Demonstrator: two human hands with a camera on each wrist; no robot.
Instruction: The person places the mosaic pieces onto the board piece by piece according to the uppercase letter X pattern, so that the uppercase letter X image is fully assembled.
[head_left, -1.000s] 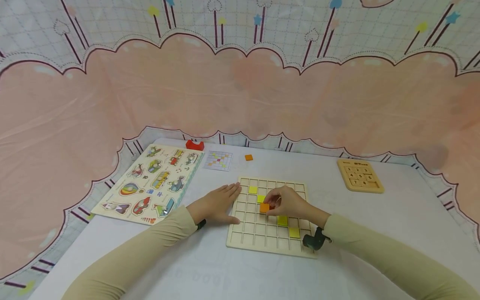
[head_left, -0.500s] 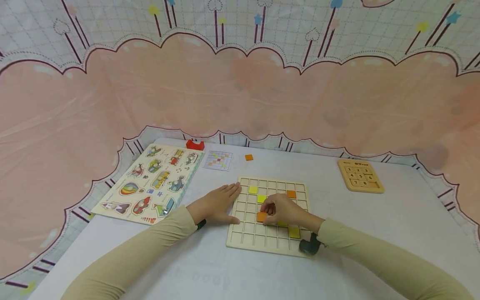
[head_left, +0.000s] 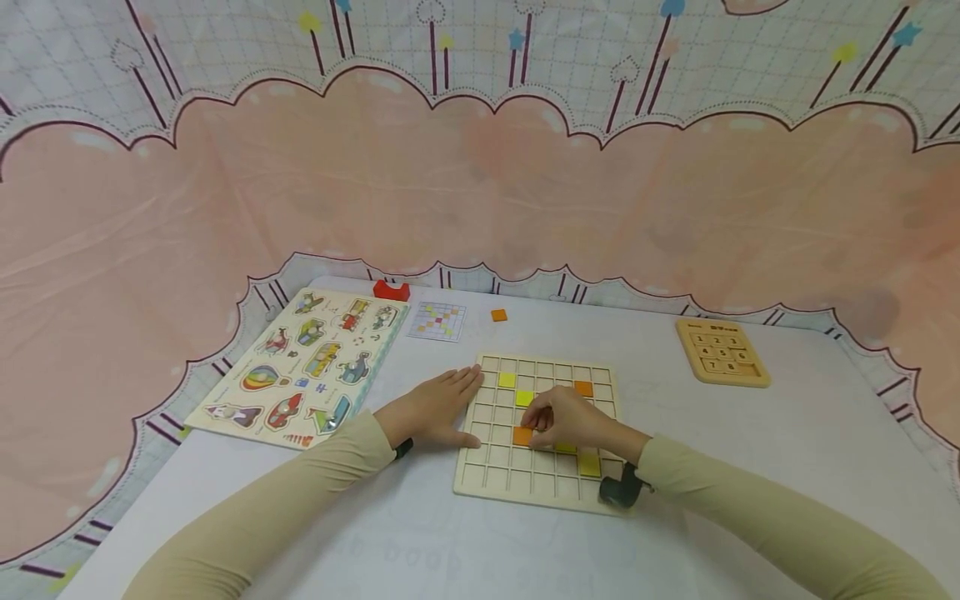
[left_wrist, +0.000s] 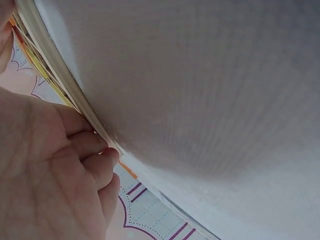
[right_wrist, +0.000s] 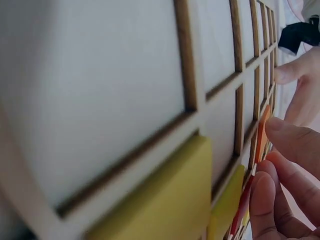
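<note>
A pale wooden grid board (head_left: 487,479) lies on the white table. My right hand (head_left: 573,418) is over its middle, thumb and fingertips at the edge of an orange square tile (head_left: 522,436), which sits in a grid cell. In the right wrist view the thumb meets one side of this orange tile (right_wrist: 262,132), and the other fingers are bent beside it. Yellow tiles (head_left: 507,380) run diagonally across the board, and a red tile (right_wrist: 243,205) shows under the fingers. My left hand (head_left: 435,410) lies flat, its fingertips and thumb against the board's left edge.
A loose orange tile (head_left: 498,315) and a coloured pattern card (head_left: 437,322) lie behind the board. To the left are a picture puzzle board (head_left: 300,367) and a red block (head_left: 391,290). A wooden number puzzle (head_left: 722,353) lies at the right.
My right hand has moved the orange tile toward me and down into a grid cell. Another orange tile on the board's far right has come into sight. My left hand stays put.
</note>
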